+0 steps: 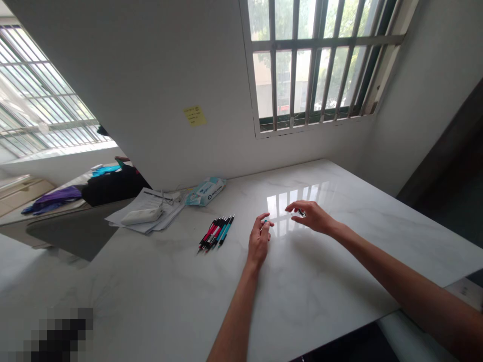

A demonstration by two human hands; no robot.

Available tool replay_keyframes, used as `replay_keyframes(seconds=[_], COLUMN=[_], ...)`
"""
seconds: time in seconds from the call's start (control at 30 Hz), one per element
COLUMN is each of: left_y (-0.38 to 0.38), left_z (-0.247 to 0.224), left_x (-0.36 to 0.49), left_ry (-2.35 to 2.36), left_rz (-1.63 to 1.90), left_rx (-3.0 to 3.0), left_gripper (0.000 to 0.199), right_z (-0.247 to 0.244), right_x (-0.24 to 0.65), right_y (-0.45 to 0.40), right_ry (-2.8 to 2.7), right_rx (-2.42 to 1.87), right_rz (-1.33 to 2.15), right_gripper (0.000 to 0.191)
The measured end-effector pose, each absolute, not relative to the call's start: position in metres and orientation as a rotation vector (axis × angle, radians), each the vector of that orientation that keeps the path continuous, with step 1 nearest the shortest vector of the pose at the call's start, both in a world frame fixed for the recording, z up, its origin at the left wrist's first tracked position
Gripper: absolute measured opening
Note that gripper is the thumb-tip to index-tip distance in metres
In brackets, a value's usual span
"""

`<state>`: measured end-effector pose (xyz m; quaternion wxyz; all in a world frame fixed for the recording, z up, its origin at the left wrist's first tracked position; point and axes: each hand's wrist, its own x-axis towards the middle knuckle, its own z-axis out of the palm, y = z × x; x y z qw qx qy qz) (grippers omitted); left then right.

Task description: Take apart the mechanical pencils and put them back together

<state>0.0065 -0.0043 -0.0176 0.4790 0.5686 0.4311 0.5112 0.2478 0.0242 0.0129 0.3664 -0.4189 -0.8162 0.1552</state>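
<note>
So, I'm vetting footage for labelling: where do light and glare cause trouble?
Head view: the window is nearly blown out in places; also head view: a barred reflection glares on the glossy table between and beyond the left hand and right hand; head view again: a pixelated patch obscures the lower-left corner.

There is one left hand, one right hand, one note, one wipes pack and several pens, too bunched to number exactly.
</note>
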Motion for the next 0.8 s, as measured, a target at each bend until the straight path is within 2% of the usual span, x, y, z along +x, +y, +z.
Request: replay_keyframes(seconds=[0.13, 0.3, 0.63, 0.8], left_y=[-0.001, 0.0, 0.0, -0.001], left_z=[-0.02, -0.021, -0.02, -0.017], left_x=[0.007, 0.005, 0.002, 0.001], left_ry=[1.004, 0.994, 1.045, 1.034], left_rz=[1.281, 1.296, 1.335, 1.36], left_rx=[1.331, 1.272, 1.217, 1.159], left_gripper=[0.041, 0.035, 0.028, 0.026], right_z=[-0.002, -0.021, -0.023, -0.005], right_x=[0.3, 0.328, 0.332, 0.293], right_y=[0.053, 0.07, 0.071, 0.051], right_ry=[-2.163, -2.193, -2.243, -2.149], right_rx=[-1.265, -1.379, -1.437, -1.347], right_rz=[0.206, 0.172, 0.088, 0.167], right_gripper=[0.028, 0.028, 0.03, 0.023])
